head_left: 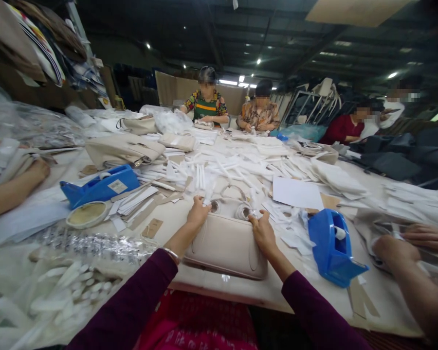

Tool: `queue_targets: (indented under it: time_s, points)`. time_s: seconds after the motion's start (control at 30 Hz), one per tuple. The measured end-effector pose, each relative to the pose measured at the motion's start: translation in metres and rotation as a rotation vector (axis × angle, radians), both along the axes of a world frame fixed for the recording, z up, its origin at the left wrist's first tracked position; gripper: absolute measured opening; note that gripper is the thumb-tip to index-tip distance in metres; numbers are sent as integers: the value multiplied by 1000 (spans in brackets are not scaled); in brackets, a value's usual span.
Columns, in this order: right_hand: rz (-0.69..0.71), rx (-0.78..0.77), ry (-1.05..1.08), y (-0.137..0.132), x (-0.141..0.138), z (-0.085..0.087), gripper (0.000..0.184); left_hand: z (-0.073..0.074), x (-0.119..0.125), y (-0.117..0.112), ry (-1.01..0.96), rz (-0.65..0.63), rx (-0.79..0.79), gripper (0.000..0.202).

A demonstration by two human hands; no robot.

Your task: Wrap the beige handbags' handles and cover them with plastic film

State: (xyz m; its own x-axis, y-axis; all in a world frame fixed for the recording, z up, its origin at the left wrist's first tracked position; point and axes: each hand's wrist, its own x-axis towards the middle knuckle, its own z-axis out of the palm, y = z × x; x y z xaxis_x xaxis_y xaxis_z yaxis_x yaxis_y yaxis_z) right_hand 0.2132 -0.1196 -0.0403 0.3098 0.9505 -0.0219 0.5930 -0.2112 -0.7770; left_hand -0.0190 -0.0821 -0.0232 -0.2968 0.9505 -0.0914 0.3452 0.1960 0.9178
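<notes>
A cream handbag [224,245] lies at the table's near edge in front of me, its strap curving away behind it. My left hand [198,214] is closed at the bag's upper left corner, fingertips beside a white-wrapped ring-like part [214,207]. At the upper right corner, my right hand [264,233] is closed with thumb and fingers against a second wrapped part [244,212]. Exactly what each set of fingertips pinches is partly hidden. A brown tag [152,228] rests left of the bag.
Blue tape dispensers stand left [102,184] and right [334,248]. White paper rolls [200,175] and scraps cover the middle. A bag of white tubes [65,291] sits at lower left. Co-workers' hands [397,250] work at both sides; other people sit across the table.
</notes>
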Motion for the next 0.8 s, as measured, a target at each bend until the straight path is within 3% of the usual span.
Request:
queue_targets:
  time_s: [0.13,0.23,0.33,0.43,0.53,0.67,0.8]
  points:
    - [12,25,-356,-8,-5,-3,55,0,13,-14,252,33,115,53]
    - [29,240,-575,-12,-8,-3,48,-3,22,-25,581,-8,374,44]
    - [135,558,-759,-15,-10,1,47,-3,27,-33,942,-329,692,29]
    - [463,772,-818,-19,-17,5,42,-2,28,-37,1066,-605,788,21]
    - [667,733,-820,-25,-30,5,33,0,28,-38,1115,-610,747,20]
    - [599,626,-811,-28,-47,1,26,0,27,-41,1181,-607,689,19]
    - [551,667,-688,-25,-53,0,24,0,26,-44,1135,-672,726,18]
